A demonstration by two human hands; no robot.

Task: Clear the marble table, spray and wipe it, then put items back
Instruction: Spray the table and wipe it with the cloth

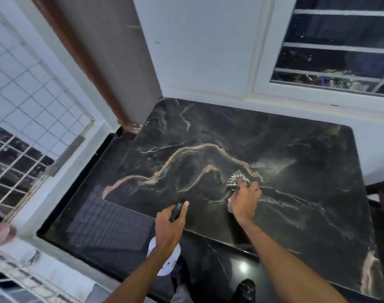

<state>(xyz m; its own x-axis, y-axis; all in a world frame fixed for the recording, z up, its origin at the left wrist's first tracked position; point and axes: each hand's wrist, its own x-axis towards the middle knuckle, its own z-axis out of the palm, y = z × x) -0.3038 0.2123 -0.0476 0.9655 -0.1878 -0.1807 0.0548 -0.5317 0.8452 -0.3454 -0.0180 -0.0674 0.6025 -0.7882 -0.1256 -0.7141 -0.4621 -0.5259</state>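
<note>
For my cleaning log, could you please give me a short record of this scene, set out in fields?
surface: dark veined marble table
left hand: grips a spray bottle, nozzle pointing over the table
right hand: holds a checked cloth down on the tabletop
stage: apparently the spray-and-wipe step
behind: window with white bars

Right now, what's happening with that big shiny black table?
A person is cleaning the marble table. Their left grip holds a spray bottle by its black trigger top, near the front edge. Their right grip holds a bunched checked cloth down on the marble, right of the middle. A pale misty patch shows just beyond the cloth. So this is the spray and wipe part.
</note>
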